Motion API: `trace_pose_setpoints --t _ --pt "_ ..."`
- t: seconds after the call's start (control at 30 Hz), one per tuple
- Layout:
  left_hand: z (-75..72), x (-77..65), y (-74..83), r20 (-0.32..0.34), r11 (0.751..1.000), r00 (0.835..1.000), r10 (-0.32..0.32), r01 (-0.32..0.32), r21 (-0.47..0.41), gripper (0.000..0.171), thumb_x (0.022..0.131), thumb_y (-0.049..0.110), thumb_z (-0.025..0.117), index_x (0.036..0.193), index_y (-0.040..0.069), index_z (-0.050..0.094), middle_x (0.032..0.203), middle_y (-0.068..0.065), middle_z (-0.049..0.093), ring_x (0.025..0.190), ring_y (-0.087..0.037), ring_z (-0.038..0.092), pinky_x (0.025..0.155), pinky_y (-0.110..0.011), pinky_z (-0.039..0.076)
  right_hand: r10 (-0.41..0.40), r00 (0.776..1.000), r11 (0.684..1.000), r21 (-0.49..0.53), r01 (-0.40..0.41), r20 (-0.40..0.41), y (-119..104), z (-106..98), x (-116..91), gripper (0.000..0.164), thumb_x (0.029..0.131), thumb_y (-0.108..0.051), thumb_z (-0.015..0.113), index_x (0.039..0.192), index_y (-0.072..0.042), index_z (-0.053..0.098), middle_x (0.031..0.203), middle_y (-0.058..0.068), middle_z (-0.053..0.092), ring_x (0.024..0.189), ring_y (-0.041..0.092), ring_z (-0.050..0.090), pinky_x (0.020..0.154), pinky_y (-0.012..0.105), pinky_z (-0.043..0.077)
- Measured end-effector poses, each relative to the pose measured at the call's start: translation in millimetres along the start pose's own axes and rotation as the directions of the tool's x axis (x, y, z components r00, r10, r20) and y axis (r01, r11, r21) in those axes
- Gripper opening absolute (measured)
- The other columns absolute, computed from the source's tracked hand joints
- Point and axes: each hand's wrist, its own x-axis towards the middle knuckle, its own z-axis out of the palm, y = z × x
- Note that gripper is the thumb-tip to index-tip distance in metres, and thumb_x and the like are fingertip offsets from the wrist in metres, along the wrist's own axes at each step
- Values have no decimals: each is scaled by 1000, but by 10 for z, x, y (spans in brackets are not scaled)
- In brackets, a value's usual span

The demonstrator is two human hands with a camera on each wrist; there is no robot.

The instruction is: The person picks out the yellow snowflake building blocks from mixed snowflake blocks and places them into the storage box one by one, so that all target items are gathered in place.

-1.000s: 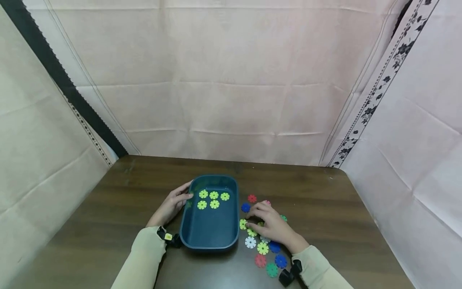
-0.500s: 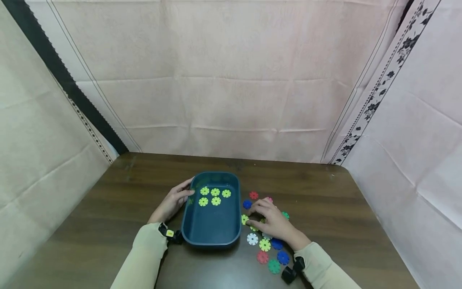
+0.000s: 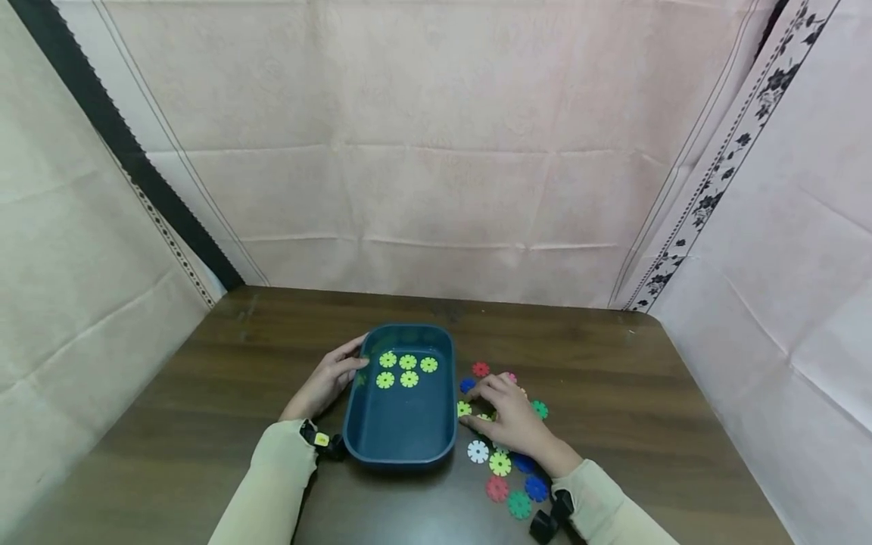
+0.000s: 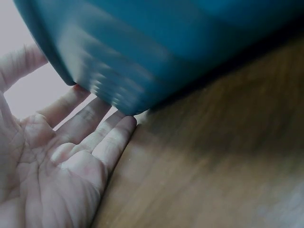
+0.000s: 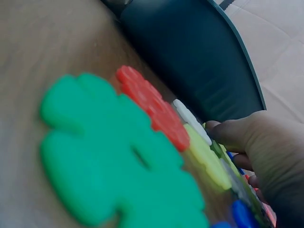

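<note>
My left hand [image 3: 323,384] holds the left side of a dark blue-green rectangular tray [image 3: 400,435], thumb over the rim and fingers against the outer wall [image 4: 142,47]. Inside, several yellow-green flower-shaped discs [image 3: 387,359] lie in two rows toward the far end. Right of the tray, my right hand [image 3: 511,420] is low over a scatter of flower-shaped discs, thumb and forefinger on either side of a yellow-green flower-shaped disc [image 3: 465,409]. Their exact contact is partly hidden. In the right wrist view the thumb [image 5: 228,133] reaches past a white disc [image 5: 192,122].
Around the right hand lie a green disc [image 3: 519,505], a red disc [image 3: 497,488], a blue disc [image 3: 536,488] and a white disc [image 3: 478,452]. Farther back is another red disc [image 3: 481,369]. The brown table [image 3: 579,363] meets pale cloth walls [image 3: 436,189].
The yellow-green disc between my right thumb and forefinger has shifted slightly away from me, and another beside it has gone under the hand. My left hand and the tray hold still.
</note>
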Motion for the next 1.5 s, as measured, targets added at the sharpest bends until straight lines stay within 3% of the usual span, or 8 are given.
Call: trace_pose_setpoints --t 0.33,0.57,0.77,1.03,1.2,1.37,1.5 --pt "-33 74 140 -4 1000 1000 7 -7 21 58 102 19 57 156 15 38 156 -14 39 134 -38 45 99 -31 48 7 1000 1000 0 -7 6 33 -65 120 28 85 -35 81 107 -19 71 107 -8 63 100 11 47 82 36 48" --pt "-58 112 242 -26 999 999 30 -29 26 59 100 21 59 155 15 40 154 -14 41 133 -38 46 100 -31 48 -35 999 999 -37 35 5 11 -110 222 37 87 -36 79 118 -17 72 112 -3 63 100 13 44 80 36 45" --pt "-60 106 214 -9 999 999 31 -31 22 60 101 19 59 157 14 37 156 -15 39 135 -39 45 100 -31 47 3 1000 999 -34 -2 24 4 -115 197 31 87 -39 78 112 -22 73 111 -8 61 99 11 44 80 35 45" --pt "-25 47 152 -27 1000 1000 10 -9 29 59 100 22 60 156 17 39 155 -11 40 135 -36 46 99 -31 48 17 1000 999 30 -17 16 -10 -78 120 30 87 -36 79 110 -20 69 108 -10 65 103 10 49 84 36 48" --pt "-32 7 118 -13 999 1000 6 -5 35 59 101 21 58 156 16 37 157 -10 39 137 -34 46 100 -31 48 54 998 993 109 -51 -23 -29 -52 68 24 91 -25 76 112 -18 67 103 -11 63 98 8 54 79 31 52" --pt "-20 8 80 -13 999 999 34 -34 17 58 101 23 59 155 16 40 156 -11 40 136 -35 46 101 -31 47 29 991 981 194 -4 -129 -5 -44 65 20 91 -14 76 109 -16 68 97 -10 67 89 9 62 74 30 55" --pt "14 -23 -19 1 1000 1000 28 -28 -5 56 102 20 56 156 14 39 155 -14 40 135 -38 45 102 -33 47 97 978 965 259 -47 -186 13 -41 1 16 92 -15 74 107 -17 69 93 -10 70 81 8 65 68 28 55"
